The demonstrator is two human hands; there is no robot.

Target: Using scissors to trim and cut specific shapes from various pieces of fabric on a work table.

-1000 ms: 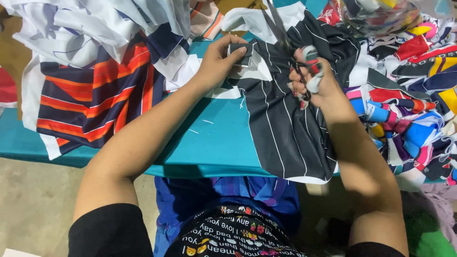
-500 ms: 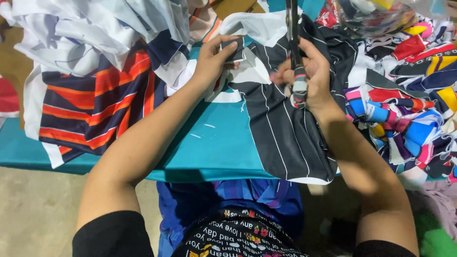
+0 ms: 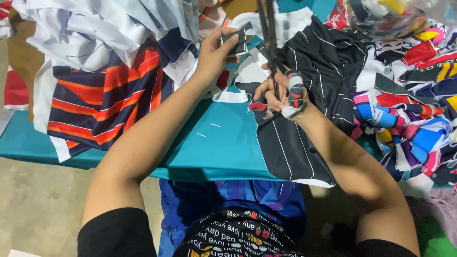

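Note:
My left hand [image 3: 215, 53] pinches a small dark fabric scrap [image 3: 236, 40] near the back of the teal table [image 3: 209, 147]. My right hand [image 3: 281, 95] grips a pair of large scissors [image 3: 269, 33] by cloth-wrapped handles, blades pointing away from me. Both hands are over a black fabric piece with thin white stripes [image 3: 304, 95] that drapes over the table's near edge.
A navy, orange and red striped fabric [image 3: 104, 102] lies at the left under a heap of white cloth [image 3: 90, 28]. Many multicoloured fabric cuttings [image 3: 409, 114] are piled at the right. A concrete floor [image 3: 38, 204] shows below.
My right hand turned the scissors upright, blades now pointing away, and shifted slightly left. My left hand lifted the small dark scrap a little higher.

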